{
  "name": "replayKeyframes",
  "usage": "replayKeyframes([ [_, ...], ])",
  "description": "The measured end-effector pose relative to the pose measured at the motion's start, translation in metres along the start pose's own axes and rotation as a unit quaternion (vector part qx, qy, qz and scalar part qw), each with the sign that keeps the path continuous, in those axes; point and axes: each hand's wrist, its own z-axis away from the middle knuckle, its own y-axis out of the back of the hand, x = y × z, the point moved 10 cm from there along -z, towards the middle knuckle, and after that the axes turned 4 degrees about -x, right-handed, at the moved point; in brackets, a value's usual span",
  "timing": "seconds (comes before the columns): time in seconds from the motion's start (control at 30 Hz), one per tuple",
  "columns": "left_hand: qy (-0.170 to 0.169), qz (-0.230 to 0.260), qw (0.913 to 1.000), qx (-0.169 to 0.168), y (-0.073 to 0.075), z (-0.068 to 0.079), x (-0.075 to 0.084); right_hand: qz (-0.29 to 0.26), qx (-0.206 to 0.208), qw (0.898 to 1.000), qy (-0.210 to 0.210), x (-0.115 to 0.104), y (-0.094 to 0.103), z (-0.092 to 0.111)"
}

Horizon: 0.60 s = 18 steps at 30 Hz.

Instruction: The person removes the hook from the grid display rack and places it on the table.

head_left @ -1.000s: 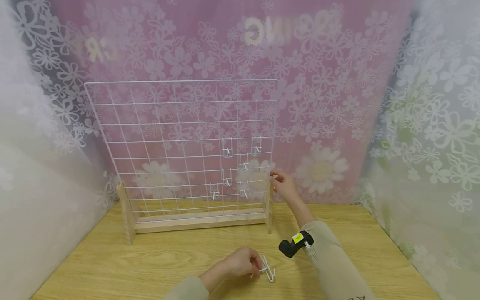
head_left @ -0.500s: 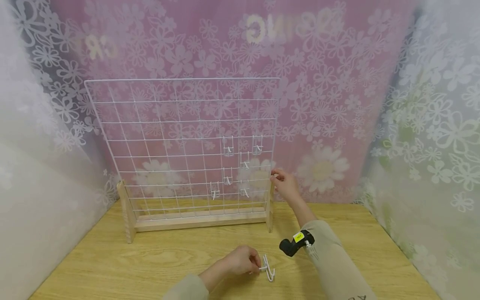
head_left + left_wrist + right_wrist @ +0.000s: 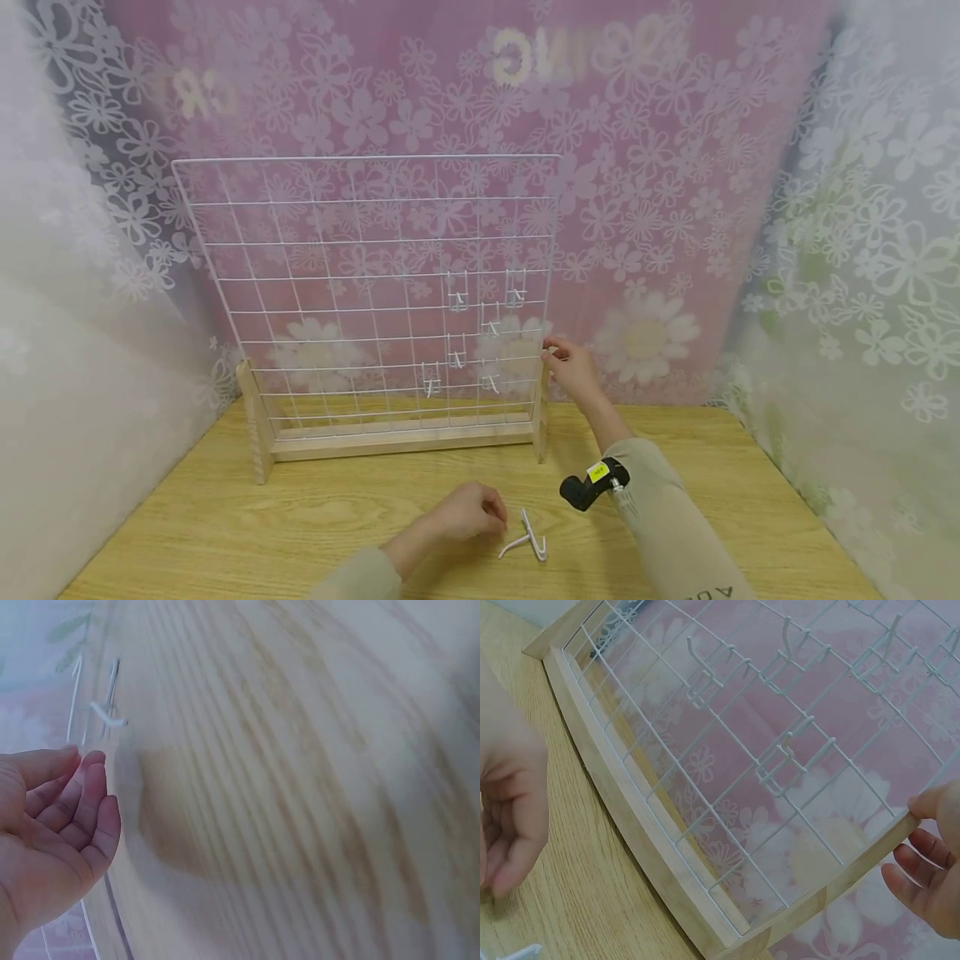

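A white wire grid rack (image 3: 247,450) stands upright in a wooden base, with several white hooks (image 3: 458,301) hung on its right half. My right hand (image 3: 573,375) pinches the rack's right side at the top of the wooden post (image 3: 877,844), thumb in front and fingers behind in the right wrist view. A loose white double-wire hook (image 3: 531,535) lies on the table at the front. Just left of it is my left hand (image 3: 468,510), fingers loosely bent and holding nothing. In the left wrist view the same hook (image 3: 113,679) shows beyond the fingertips.
The wood-grain table (image 3: 360,517) runs back to a pink flowered curtain (image 3: 637,208). Pale flowered sheets (image 3: 877,333) enclose both sides. A black wrist camera (image 3: 592,485) sits on the right sleeve.
My left hand has let go of the loose hook and drawn back slightly to the left, leaving it on the table. My right hand has stayed on the rack's post.
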Motion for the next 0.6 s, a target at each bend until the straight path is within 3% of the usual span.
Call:
replayKeyframes([
  [0.37, -0.003, 0.051, 0.9986, 0.016, 0.034, 0.010, -0.005, -0.004, 0.004, 1.000, 0.009, 0.001, 0.001, -0.003],
  [0.6, -0.014, 0.049, 0.9983, 0.031, 0.056, 0.017, -0.009, -0.008, 0.008, 1.000, 0.011, 0.004, 0.000, -0.003],
])
